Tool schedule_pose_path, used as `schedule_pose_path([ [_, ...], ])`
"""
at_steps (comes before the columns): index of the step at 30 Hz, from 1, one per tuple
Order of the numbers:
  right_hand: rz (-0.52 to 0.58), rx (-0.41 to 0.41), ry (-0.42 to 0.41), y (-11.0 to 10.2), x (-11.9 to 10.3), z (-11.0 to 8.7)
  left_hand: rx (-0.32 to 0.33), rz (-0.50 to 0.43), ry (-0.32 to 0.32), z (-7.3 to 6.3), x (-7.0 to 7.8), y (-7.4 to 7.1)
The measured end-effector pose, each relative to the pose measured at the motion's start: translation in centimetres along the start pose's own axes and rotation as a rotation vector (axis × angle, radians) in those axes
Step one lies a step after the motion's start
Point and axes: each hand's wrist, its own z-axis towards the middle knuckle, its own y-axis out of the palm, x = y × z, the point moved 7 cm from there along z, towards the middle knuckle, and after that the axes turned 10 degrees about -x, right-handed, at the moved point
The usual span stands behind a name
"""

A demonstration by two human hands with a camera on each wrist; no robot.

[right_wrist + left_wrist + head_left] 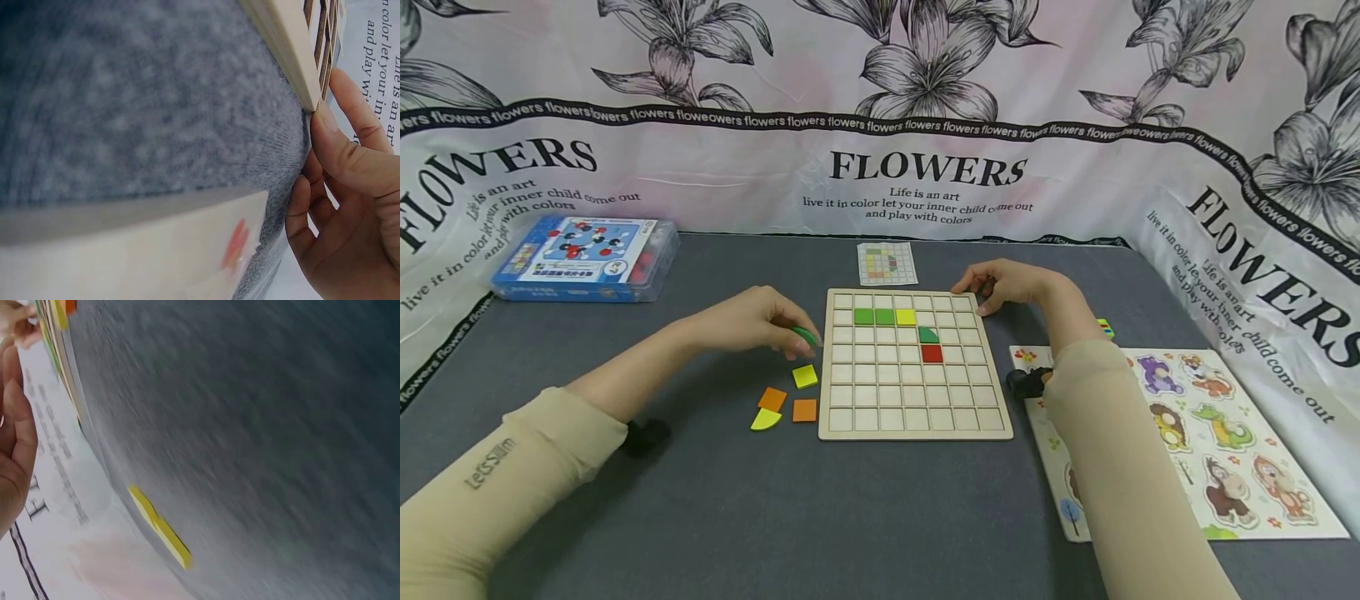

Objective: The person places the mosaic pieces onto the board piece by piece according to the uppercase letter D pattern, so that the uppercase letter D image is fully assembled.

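Note:
A wooden grid board (917,435) lies on the dark tabletop. Two green squares (874,317) and a yellow square (906,317) sit in one row; below are a green rounded piece (928,335) and a red square (932,354). Left of the board, my left hand (760,321) pinches a green piece (805,336) just above the table. Beneath it lie a yellow square (805,377), two orange squares (804,411) and a yellow quarter-round piece (766,419). My right hand (1011,283) holds the board's far right corner between thumb and finger, as the right wrist view (350,169) shows.
A printed pattern card (887,264) lies behind the board. The animal puzzle board (1247,433) is on the right, under my right forearm. A clear and blue boxed set (583,260) stands at the back left. Flower-printed cloth (925,179) hangs behind the table.

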Motion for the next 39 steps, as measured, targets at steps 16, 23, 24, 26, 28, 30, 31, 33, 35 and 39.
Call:
schedule_pose_path([
  [16,0.007,0.003,-0.005,-0.1,0.2,0.1,-0.014,-0.099,0.058,4.6,3.7,2.6],
  [23,0.021,-0.001,-0.015,-0.1,0.1,0.0,0.007,-0.114,0.075,6.4,5.0,3.1],
  [24,0.023,-0.002,-0.014,-0.1,0.2,0.0,0.011,-0.11,0.077,6.7,5.2,3.2],
  [26,0.022,-0.004,-0.018,0.0,0.2,0.0,0.017,-0.106,0.077,7.2,5.5,3.4],
  [28,0.018,-0.004,-0.023,0.0,0.1,0.1,0.023,-0.101,0.075,7.8,5.8,3.6],
  [30,0.015,-0.003,-0.026,0.0,0.1,0.1,0.029,-0.083,0.072,8.5,6.0,3.9],
  [31,0.012,-0.002,-0.026,0.0,0.1,0.1,0.031,-0.076,0.074,8.7,6.2,4.1],
  [33,0.008,0.001,-0.021,0.0,0.1,0.1,0.03,-0.062,0.077,9.3,6.5,4.4],
  [35,0.006,0.003,-0.015,-0.1,0.2,0.1,0.025,-0.046,0.076,9.8,6.7,4.7],
  [39,-0.001,0.002,-0.009,-0.1,0.2,0.1,0.008,-0.014,0.059,10.9,7.1,5.2],
])
